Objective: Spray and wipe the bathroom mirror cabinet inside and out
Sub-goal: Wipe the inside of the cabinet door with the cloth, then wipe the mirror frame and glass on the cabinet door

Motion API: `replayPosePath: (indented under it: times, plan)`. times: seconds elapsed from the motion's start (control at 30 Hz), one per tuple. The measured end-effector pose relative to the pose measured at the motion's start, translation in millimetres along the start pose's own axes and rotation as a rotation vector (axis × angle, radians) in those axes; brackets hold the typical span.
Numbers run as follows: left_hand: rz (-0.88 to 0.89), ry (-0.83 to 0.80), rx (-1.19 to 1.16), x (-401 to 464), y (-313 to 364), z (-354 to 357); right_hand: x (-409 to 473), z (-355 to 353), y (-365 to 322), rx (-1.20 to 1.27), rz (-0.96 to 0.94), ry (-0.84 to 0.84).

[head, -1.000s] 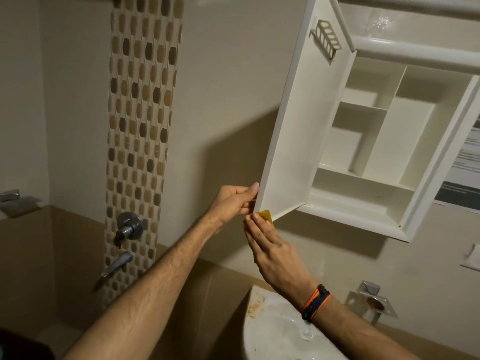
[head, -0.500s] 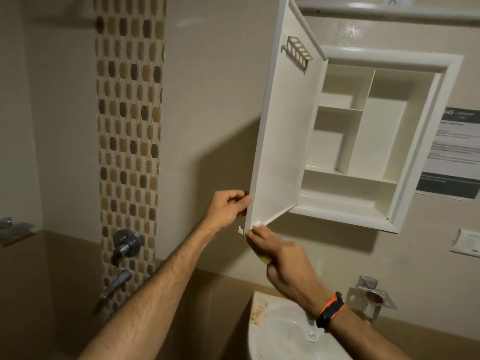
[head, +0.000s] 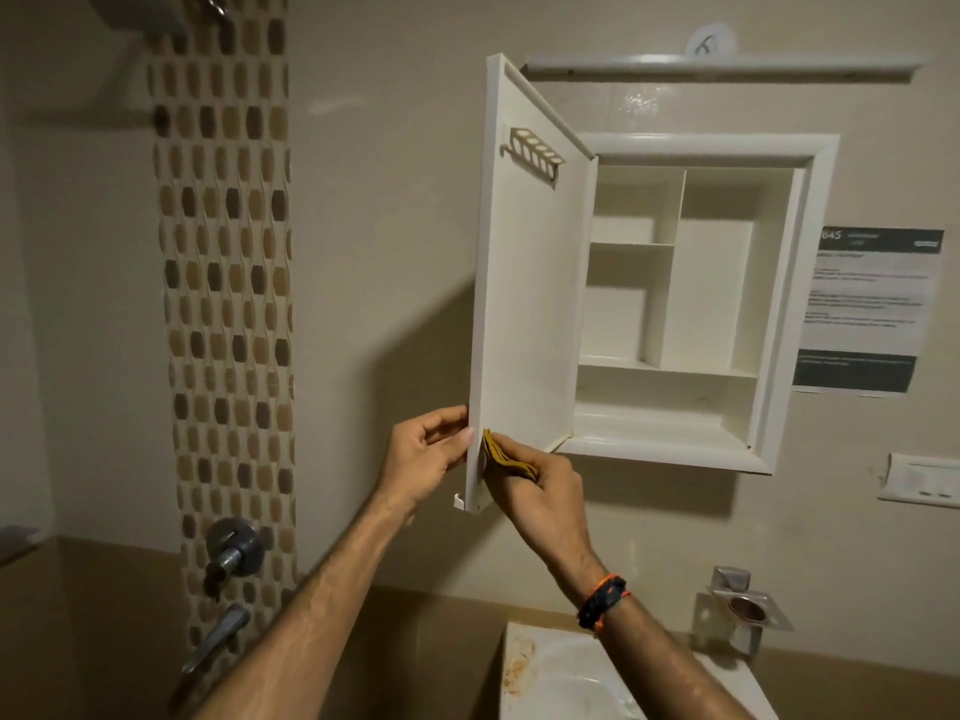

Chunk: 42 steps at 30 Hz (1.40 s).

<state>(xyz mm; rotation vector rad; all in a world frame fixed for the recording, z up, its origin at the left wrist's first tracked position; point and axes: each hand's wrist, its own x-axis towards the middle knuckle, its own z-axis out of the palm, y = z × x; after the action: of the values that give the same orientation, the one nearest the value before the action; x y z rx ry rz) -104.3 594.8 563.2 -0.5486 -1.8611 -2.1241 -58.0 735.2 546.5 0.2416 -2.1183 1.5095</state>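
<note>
The white mirror cabinet (head: 789, 304) hangs on the wall with its door (head: 530, 304) swung open to the left, showing bare shelves inside. My left hand (head: 426, 454) grips the door's outer edge near its lower corner. My right hand (head: 540, 485) holds a folded yellow cloth (head: 501, 454) against the inner face of the door at the bottom. A small holder rack (head: 535, 153) is fixed high on the door's inner face. No spray bottle is in view.
A white sink (head: 561, 678) sits below my right arm. Taps (head: 234, 553) stick out of the mosaic tile strip at lower left. A steel holder (head: 743, 605) and a switch plate (head: 919, 478) are on the right wall, with a paper notice (head: 872, 304) above and a white shelf (head: 727, 65) over the cabinet.
My right hand has risen from under the door's bottom corner onto its inner face with the cloth. The left hand stays on the door edge. The view has pulled back.
</note>
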Motion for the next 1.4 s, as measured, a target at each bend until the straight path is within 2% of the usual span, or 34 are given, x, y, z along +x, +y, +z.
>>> replayPosePath:
  times: [0.13,0.27,0.43,0.57,0.73,0.83,1.07,1.27,1.4]
  plan:
    - [0.006,-0.031,-0.030,-5.0,-0.6,11.4,-3.5,-12.7,9.4,0.083,-0.011,0.004]
    - [0.030,-0.107,-0.037,-12.3,-0.9,41.5,-14.8,-47.0,14.0,0.126,0.016,0.078]
    - [0.153,-0.272,0.079,-12.5,-1.2,95.1,-33.8,-99.7,14.9,-0.164,-0.047,0.285]
    - [0.179,-0.384,0.080,-5.3,-6.2,144.9,-35.3,-140.1,16.5,-0.404,0.024,0.486]
    - [0.232,-0.472,0.129,18.4,-15.7,193.1,-14.9,-187.8,28.2,-0.691,0.092,0.642]
    - [0.303,-0.533,0.242,39.2,-22.0,213.9,3.7,-208.5,36.4,-0.883,0.123,0.663]
    - [0.595,-0.653,0.522,104.3,-30.4,254.8,66.1,-240.5,60.2,-1.131,0.258,0.750]
    - [0.645,-0.712,0.591,142.7,-37.3,277.1,116.0,-255.2,80.5,-1.117,0.434,0.680]
    - [0.651,-0.782,0.625,162.4,-45.0,282.6,146.2,-255.3,89.4,-1.183,0.413,0.685]
